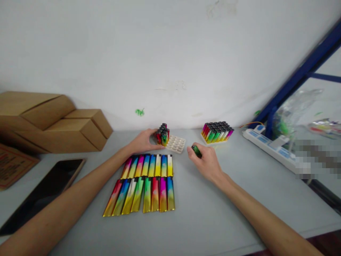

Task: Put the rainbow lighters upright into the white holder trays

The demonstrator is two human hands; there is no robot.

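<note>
My left hand (144,141) rests at the left side of a white tray (177,144) and touches a small cluster of upright colourful lighters (163,134) standing in it; the fingers curl around them. My right hand (206,161) is closed on a green lighter (196,150), held just right of the tray above the table. Two rows of flat rainbow-coloured lighter sleeves (146,183) lie on the grey table between my forearms.
A second tray full of upright lighters (217,132) stands at the back right. A white power strip (269,145) lies farther right under a blue frame (301,74). Cardboard boxes (53,121) and a dark tablet (45,190) are on the left.
</note>
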